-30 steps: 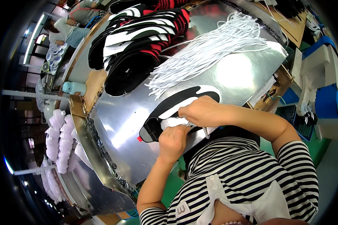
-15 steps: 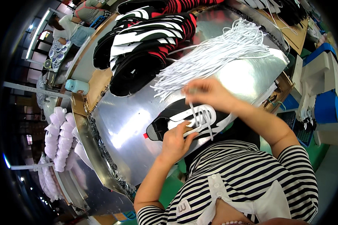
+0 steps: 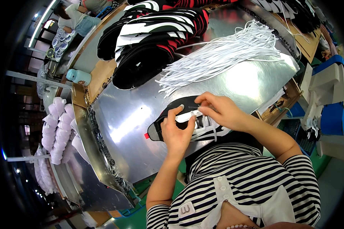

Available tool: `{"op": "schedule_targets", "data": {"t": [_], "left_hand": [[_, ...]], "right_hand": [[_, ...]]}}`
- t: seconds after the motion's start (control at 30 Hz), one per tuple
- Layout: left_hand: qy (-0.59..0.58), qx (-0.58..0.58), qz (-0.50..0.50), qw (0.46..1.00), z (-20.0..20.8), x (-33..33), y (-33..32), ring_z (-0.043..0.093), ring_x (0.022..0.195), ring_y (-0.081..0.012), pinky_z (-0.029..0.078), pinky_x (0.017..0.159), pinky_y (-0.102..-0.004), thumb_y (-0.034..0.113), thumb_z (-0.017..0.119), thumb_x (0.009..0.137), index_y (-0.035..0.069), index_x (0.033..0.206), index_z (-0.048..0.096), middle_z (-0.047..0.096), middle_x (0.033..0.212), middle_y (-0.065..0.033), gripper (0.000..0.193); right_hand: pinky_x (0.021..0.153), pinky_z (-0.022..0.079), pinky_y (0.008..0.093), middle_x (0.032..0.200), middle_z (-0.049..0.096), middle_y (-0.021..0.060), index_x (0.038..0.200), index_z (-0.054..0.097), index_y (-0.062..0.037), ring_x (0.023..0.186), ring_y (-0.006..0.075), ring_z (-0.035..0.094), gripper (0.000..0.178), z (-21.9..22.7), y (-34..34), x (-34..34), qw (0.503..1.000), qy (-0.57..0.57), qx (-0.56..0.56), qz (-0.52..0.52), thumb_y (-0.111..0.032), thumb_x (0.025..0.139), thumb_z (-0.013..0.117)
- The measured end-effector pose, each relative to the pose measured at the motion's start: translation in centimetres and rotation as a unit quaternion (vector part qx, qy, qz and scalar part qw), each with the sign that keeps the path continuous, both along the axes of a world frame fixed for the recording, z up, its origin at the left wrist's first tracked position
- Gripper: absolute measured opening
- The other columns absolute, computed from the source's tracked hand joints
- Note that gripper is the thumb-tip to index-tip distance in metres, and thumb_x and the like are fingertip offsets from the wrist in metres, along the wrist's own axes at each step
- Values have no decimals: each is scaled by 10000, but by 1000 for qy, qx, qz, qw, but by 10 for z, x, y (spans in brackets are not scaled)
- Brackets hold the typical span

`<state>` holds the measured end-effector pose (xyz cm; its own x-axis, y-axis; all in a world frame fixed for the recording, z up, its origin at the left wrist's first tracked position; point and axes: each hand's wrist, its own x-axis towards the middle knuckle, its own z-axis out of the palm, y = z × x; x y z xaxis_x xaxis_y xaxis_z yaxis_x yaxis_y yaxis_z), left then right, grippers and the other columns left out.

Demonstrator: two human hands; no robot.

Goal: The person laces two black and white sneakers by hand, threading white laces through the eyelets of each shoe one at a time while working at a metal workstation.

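The black-and-white shoe upper with a grey heel (image 3: 185,116) lies on the shiny metal table (image 3: 133,152). Left hand (image 3: 176,131): thumb and forefinger spread on the upper. Right hand (image 3: 222,110): fingers curled beside the eyelets; pinch on the white lace (image 3: 215,131) cannot be confirmed. Advisable: brace the upper; draw lace evenly, untwisted.

floor (image 3: 320,162): green | worktable (image 3: 122,156): shiny metal | tube light (image 3: 42,23): lit, upper left

White glare patches the metal tabletop (image 3: 130,154); straight edges bow toward black corners.
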<state>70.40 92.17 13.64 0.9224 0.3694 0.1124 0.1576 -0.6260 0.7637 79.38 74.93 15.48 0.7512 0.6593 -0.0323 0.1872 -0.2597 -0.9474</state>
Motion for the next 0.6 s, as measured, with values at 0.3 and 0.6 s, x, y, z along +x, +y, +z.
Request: {"op": "schedule_targets", "data": {"t": [0.3,0.6], "left_hand": [[-30,6,1,1000,-4,-2,0,563,917,-308,443,836,-402,207,769,747,86,1156,617,646,1014,-121,453],[-46,-60,-3,997,-14,-4,0,562,791,-284,433,769,-387,48,656,790,28,1214,574,662,967,-122,432]], "right_hand": [[614,487,423,713,653,114,996,523,-52,694,325,656,171,-8,-2,-6,986,-125,-102,34,-190,921,590],[546,512,428,715,644,162,976,449,14,670,351,666,288,-24,42,-8,951,-264,-160,33,-116,806,642]]}}
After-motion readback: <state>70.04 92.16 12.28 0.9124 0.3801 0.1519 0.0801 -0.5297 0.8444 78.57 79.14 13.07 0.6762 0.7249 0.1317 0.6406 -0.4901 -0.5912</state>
